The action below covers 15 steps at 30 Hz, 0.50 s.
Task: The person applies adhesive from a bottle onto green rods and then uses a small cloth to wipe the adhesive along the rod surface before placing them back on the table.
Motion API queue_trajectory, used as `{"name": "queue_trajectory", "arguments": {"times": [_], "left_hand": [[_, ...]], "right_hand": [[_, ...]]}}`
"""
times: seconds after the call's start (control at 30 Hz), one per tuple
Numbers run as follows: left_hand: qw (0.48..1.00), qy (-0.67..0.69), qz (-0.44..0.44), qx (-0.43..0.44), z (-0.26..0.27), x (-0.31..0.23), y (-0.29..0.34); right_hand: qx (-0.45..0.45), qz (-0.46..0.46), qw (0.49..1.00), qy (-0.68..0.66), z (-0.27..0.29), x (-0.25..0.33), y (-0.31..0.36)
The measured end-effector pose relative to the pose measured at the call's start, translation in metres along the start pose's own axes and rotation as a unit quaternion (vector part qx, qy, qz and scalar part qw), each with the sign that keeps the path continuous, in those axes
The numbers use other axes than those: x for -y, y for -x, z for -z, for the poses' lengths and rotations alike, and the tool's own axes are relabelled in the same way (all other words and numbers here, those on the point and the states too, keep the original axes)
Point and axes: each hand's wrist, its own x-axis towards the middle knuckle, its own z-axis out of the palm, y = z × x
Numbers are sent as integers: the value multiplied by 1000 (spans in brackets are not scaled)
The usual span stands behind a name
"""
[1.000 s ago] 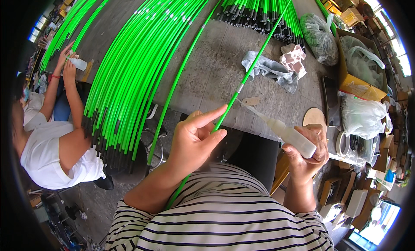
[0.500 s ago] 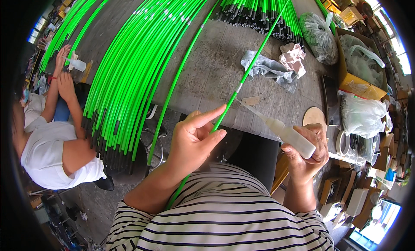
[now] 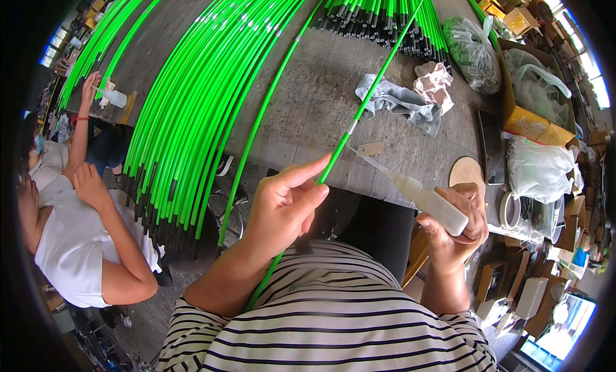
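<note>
My left hand [image 3: 292,195] pinches a long green rod [image 3: 377,93] between thumb and forefinger. The rod slants from my body up across the table, and a whitish band sits on it a little beyond my fingertips. In my right hand [image 3: 457,224] is a translucent squeeze bottle [image 3: 431,205] with a long thin nozzle. Its tip points up and left, close to the rod just below the band; a small gap appears between them. Left of my left hand, a single green rod [image 3: 266,118] lies apart from a wide bundle of green rods [image 3: 199,115] with black ends.
A grey cloth [image 3: 401,101] and a pinkish cloth [image 3: 434,84] lie on the table [image 3: 321,83]. More black-tipped rods [image 3: 385,29] are stacked at the back. Right stand a cardboard box [image 3: 536,125] and plastic bags [image 3: 538,170]. At left, a co-worker [image 3: 83,250] holds another bottle [image 3: 114,97].
My left hand and the rod have shifted slightly left. My right hand and the bottle stay almost still. The co-worker's one hand has drawn back toward the body.
</note>
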Motion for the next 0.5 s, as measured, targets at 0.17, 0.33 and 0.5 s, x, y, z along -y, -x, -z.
{"name": "queue_trajectory", "arguments": {"times": [0.17,0.33,0.5], "left_hand": [[999,20,37,-1,3,2,1],[997,50,56,-2,2,-1,1],[997,57,56,1,2,-3,-1]], "right_hand": [[-3,-6,1000,-7,0,0,1],[-6,-14,1000,-13,-1,-3,4],[-43,-88,994,-55,-2,-12,10]]}}
